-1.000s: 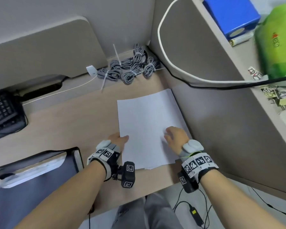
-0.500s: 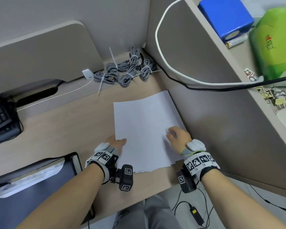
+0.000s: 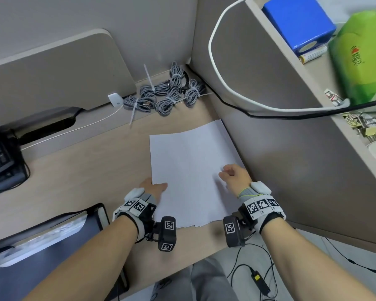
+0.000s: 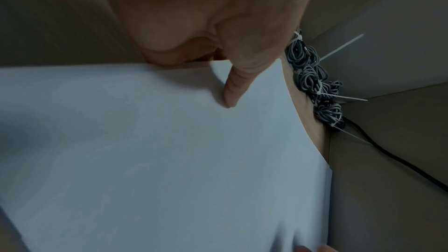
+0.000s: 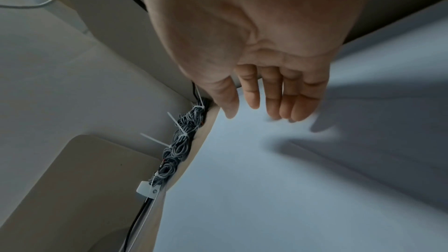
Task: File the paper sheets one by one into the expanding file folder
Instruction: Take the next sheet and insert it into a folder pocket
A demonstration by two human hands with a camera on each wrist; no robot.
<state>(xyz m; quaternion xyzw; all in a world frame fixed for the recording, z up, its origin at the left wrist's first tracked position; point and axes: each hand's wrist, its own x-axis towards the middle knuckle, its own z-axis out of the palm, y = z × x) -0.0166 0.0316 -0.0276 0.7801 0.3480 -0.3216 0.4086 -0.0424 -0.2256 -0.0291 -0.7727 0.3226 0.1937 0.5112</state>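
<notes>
The sheets point(image 3: 191, 170) lay stacked on a pale wood desk point(image 3: 85, 170) against a grey partition point(image 3: 291, 159). The left hand point(image 3: 153, 187) pinched their left edge, thumb on top; the right hand point(image 3: 234, 177) rested on them, fingers loosely bent. The folder point(image 3: 41, 246) stood open at near left; cable coils point(image 3: 167, 94) filled the corner.

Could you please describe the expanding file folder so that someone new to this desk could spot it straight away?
Start from the wooden desk and go to its near left corner, left of the white paper stack that both hands touch. The expanding file folder lies there, below the black keyboard. It is the only dark grey, black-edged case, open at the top with pale sheets showing inside.
</notes>
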